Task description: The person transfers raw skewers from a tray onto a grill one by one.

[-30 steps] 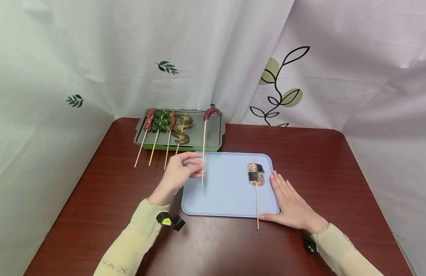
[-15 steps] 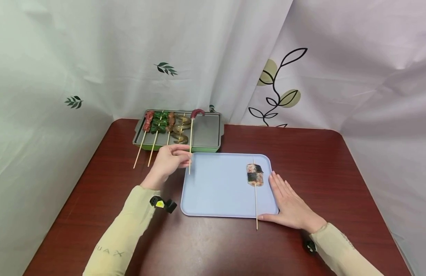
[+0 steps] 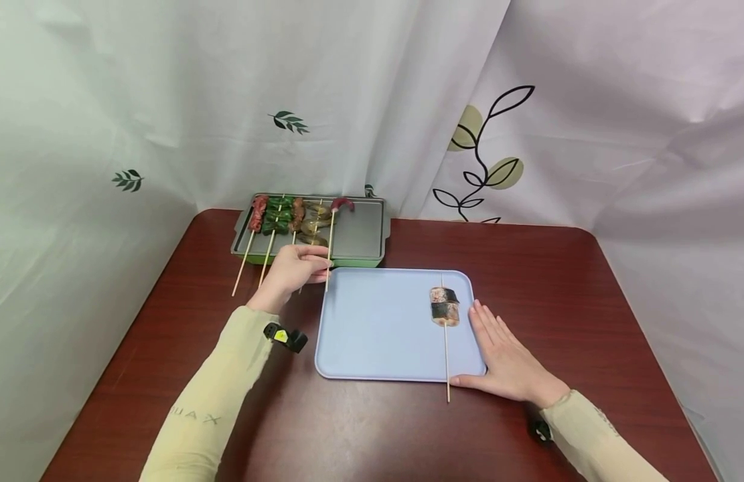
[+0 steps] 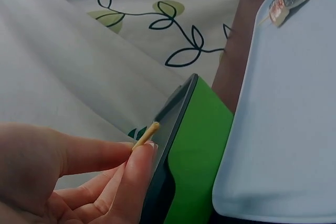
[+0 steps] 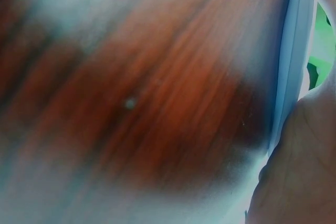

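My left hand [image 3: 295,269] pinches the wooden stick of a skewer with a dark red, curled piece [image 3: 342,203] at its top, likely a tentacle. That piece is over the grey grill pan [image 3: 367,231]; whether it touches the pan I cannot tell. In the left wrist view the stick's end [image 4: 147,136] sticks out between thumb and finger. My right hand [image 3: 509,361] lies with straight fingers against the right edge of the pale blue tray [image 3: 378,335]. Beside it on the tray is a skewer of pale, black-banded pieces [image 3: 445,306], its stick reaching past the front rim.
In the pan's left part several skewers lie side by side: red meat [image 3: 258,214], green peppers [image 3: 278,215], brown meat [image 3: 296,215] and shrimp-like pieces [image 3: 313,226]. Their sticks overhang the pan's front. A white curtain [image 3: 323,87] stands behind the dark red table [image 3: 528,281].
My left hand has carried the dark red skewer leftward and forward, from over the tray's left edge toward the shrimp-like skewer in the pan. My right hand has stayed at the tray.
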A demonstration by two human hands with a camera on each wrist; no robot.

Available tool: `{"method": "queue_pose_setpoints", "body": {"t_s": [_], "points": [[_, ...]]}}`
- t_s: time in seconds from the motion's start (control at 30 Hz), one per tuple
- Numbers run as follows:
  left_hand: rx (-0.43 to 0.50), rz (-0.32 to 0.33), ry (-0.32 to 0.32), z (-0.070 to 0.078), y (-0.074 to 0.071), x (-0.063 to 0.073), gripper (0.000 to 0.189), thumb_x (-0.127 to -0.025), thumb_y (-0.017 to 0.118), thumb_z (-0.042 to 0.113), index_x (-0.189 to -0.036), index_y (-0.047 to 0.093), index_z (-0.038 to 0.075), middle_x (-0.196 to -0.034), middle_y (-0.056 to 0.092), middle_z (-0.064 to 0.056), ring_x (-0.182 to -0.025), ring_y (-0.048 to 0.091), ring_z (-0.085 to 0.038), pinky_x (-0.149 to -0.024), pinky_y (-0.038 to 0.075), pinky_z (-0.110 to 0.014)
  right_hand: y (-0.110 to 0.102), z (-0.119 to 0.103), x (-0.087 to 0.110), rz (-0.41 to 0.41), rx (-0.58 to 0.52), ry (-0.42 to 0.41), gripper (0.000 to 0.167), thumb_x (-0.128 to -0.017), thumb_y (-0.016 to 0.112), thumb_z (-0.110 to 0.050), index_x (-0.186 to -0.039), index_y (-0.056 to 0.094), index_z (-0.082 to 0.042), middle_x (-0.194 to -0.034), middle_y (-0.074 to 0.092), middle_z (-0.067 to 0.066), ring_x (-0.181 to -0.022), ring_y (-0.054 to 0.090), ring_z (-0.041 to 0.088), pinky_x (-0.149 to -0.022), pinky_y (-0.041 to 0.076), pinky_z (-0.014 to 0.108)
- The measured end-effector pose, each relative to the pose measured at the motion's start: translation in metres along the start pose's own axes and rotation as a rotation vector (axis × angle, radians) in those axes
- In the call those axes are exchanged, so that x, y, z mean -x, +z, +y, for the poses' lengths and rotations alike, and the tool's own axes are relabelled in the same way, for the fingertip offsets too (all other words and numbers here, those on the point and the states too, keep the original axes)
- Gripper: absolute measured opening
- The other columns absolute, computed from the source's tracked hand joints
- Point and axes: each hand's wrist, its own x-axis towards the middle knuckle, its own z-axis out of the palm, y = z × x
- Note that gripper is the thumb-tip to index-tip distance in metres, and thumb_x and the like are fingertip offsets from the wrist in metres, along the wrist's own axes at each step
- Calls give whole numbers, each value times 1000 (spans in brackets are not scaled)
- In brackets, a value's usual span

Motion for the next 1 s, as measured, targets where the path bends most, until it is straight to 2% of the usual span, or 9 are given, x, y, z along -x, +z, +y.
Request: {"method": "queue_pose_setpoints", "body": {"t_s": [0.13, 0.37, 0.53, 0.67, 0.8, 1.0], "points": [[-13, 7, -12, 1, 0, -4, 36, -97, 64, -1, -132, 61, -8, -115, 67, -30, -90, 74, -28, -75, 61, -31, 0, -1, 0, -7, -5, 3, 129, -78, 63, -83, -159, 16, 6, -167, 7, 21, -152, 11, 39, -121, 17, 54], [-86, 26, 11, 0, 3, -7, 35, -97, 64, 0, -132, 62, -8, -110, 70, -26, -87, 74, -31, -69, 61, -29, -1, -1, -1, -15, 9, 7, 129, -78, 61, -84, -159, 17, 6, -167, 7, 21, -152, 11, 39, -122, 15, 53], [-114, 28, 16, 0, 4, -6, 35, -98, 64, 1, -132, 62, -8, -113, 69, -29, -80, 74, -28, -68, 61, -30, 0, -1, -1, -19, 9, 10, 129, -78, 61, -84, -159, 17, 6, -167, 7, 21, -152, 10, 38, -122, 15, 53], [-149, 20, 15, 2, 4, -3, 36, -99, 64, 4, -133, 61, -7, -118, 67, -31, -81, 74, -30, -75, 62, -37, 0, -1, -1, -25, 9, 15, 129, -78, 60, -84, -159, 17, 6, -167, 7, 21, -153, 10, 38, -122, 16, 53], [-213, 14, 12, 4, 4, 3, 40, -99, 66, 8, -136, 59, -5, -117, 68, -27, -84, 74, -32, -82, 60, -45, -1, -1, -1, -28, 6, 18, 129, -78, 60, -85, -159, 16, 5, -168, 6, 21, -153, 10, 38, -122, 16, 53], [-307, 31, 48, 8, 0, 14, 44, -97, 71, 18, -135, 61, -4, -112, 72, -22, -87, 74, -33, -81, 60, -46, -1, -1, -1, -27, 11, 12, 129, -78, 60, -85, -159, 17, 5, -167, 7, 21, -153, 10, 38, -121, 16, 54]]}}
